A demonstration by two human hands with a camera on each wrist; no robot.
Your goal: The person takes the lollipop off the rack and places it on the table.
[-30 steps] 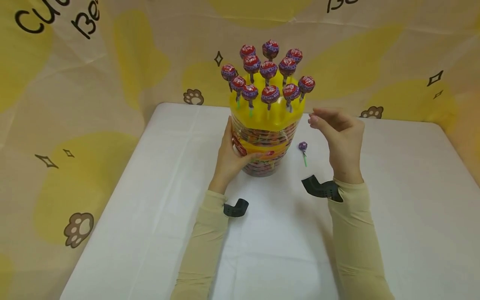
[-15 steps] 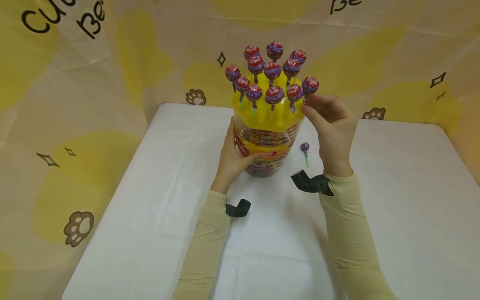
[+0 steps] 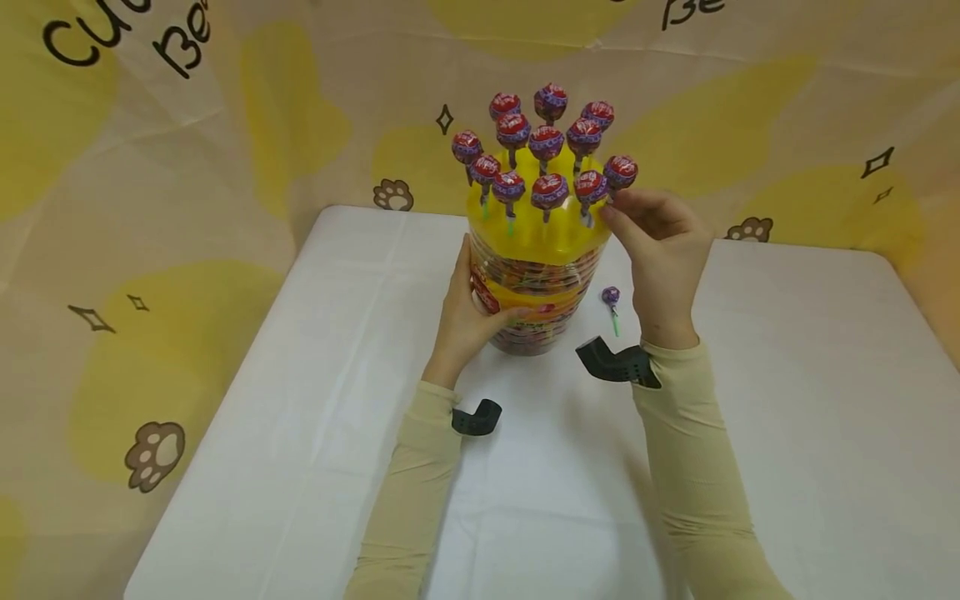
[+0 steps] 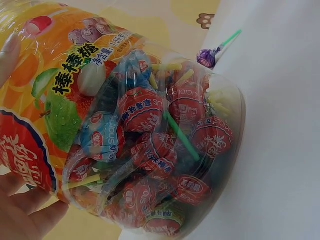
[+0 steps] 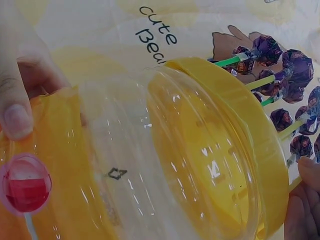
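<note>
1. Centrally on the white table [image 3: 787,400] stood a clear plastic jar [image 3: 542,292] packed with wrapped lollipops, its yellow lid [image 3: 536,237] studded with upright lollipops [image 3: 549,190] on sticks.
2. The left hand [image 3: 463,312] grasped the jar's side, thumb curled across the printed label [image 4: 55,105] and fingers round the far side.
3. The right hand [image 3: 660,242] was raised at the lid's right edge, its fingertips [image 3: 609,215] pinching the stick of the rightmost lollipop [image 3: 620,172].
4. A loose purple lollipop [image 3: 611,297] with a green stick lay on the table just right of the jar, below the right hand.
5. A yellow-patterned cloth backdrop [image 3: 225,125] with paw prints hung behind the table.
</note>
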